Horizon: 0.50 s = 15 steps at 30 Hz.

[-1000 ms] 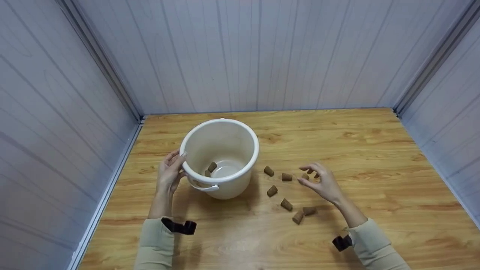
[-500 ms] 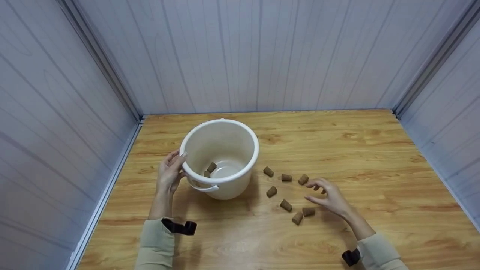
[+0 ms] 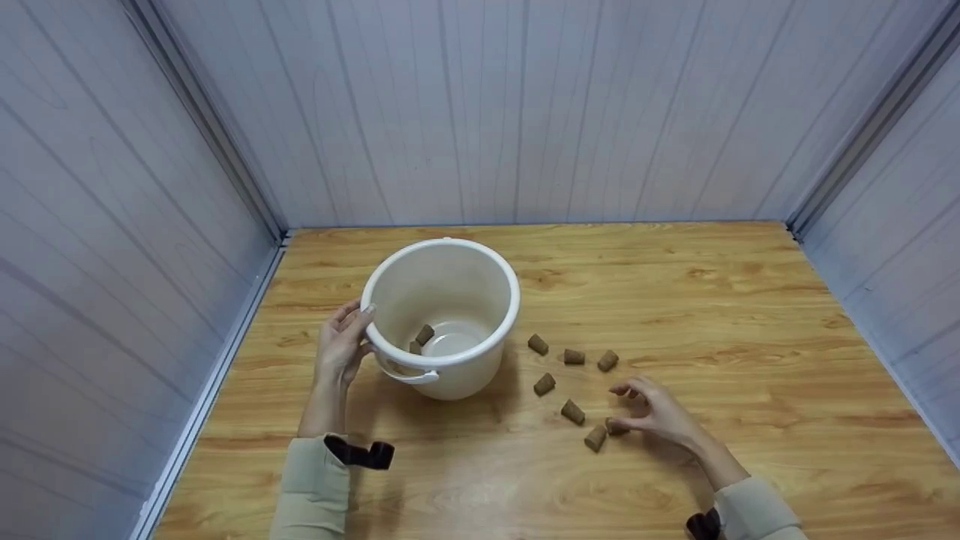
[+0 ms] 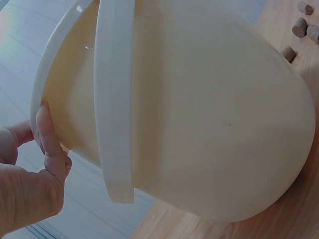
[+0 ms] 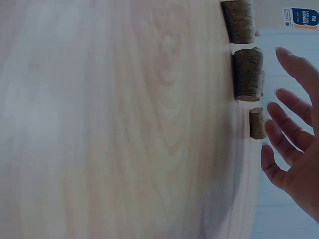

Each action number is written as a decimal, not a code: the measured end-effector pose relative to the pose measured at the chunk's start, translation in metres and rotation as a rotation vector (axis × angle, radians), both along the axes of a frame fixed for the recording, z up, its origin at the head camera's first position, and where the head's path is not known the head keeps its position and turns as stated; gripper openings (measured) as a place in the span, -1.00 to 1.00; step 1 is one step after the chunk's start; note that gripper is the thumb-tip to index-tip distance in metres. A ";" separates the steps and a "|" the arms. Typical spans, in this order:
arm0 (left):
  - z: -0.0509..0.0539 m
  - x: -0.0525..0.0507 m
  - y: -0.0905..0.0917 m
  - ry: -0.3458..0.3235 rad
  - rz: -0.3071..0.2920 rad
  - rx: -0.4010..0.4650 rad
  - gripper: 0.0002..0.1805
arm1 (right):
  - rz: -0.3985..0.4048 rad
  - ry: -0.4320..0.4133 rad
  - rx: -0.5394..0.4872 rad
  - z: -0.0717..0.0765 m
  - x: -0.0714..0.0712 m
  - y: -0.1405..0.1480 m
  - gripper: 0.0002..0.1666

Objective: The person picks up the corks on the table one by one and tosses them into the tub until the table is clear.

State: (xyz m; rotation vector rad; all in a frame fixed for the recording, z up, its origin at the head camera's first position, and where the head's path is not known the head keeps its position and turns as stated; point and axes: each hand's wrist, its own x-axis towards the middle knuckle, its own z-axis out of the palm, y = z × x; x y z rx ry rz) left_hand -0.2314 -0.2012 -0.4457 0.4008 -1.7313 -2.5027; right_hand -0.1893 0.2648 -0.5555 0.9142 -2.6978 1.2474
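Note:
My left hand (image 3: 342, 346) grips the rim of a white plastic bucket (image 3: 480, 367), thumb inside the wall and fingers outside; the left wrist view shows the same hold on the bucket (image 4: 224, 109). Two brown corks (image 3: 425, 334) lie on the bucket's floor. My right hand (image 3: 660, 416) hovers with thumb and fingers spread apart over a cork (image 3: 615, 427), which the thumb partly covers in the head view. Nothing is between the fingers in the right wrist view, where corks (image 5: 247, 74) lie beside the hand (image 5: 294, 129).
Several more corks are scattered on the wooden table (image 3: 712, 300) between bucket and right hand, among them one cork (image 3: 538, 344) close to the bucket. The bucket's handle (image 3: 409, 375) hangs at its front. Pale panel walls (image 3: 480, 112) enclose the table's back and sides.
My right hand has drawn back from the far right cork, leaving it on the table, and has moved toward the nearer pair of corks. The left hand and bucket have stayed put.

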 end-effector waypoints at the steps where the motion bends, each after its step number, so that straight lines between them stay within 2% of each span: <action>1: 0.000 0.000 0.000 -0.003 0.000 0.000 -0.59 | 0.003 -0.006 0.007 -0.001 0.000 0.000 -0.52; 6: 0.001 0.000 0.000 -0.022 -0.004 -0.009 -0.58 | 0.021 -0.036 0.037 -0.003 0.000 0.002 -0.44; 9: 0.002 0.000 -0.001 -0.031 0.000 -0.012 -0.58 | 0.059 -0.076 0.036 -0.004 0.000 0.003 -0.44; 15: 0.003 0.000 -0.002 -0.041 0.007 -0.013 -0.57 | 0.135 -0.098 0.037 -0.004 0.000 0.002 -0.69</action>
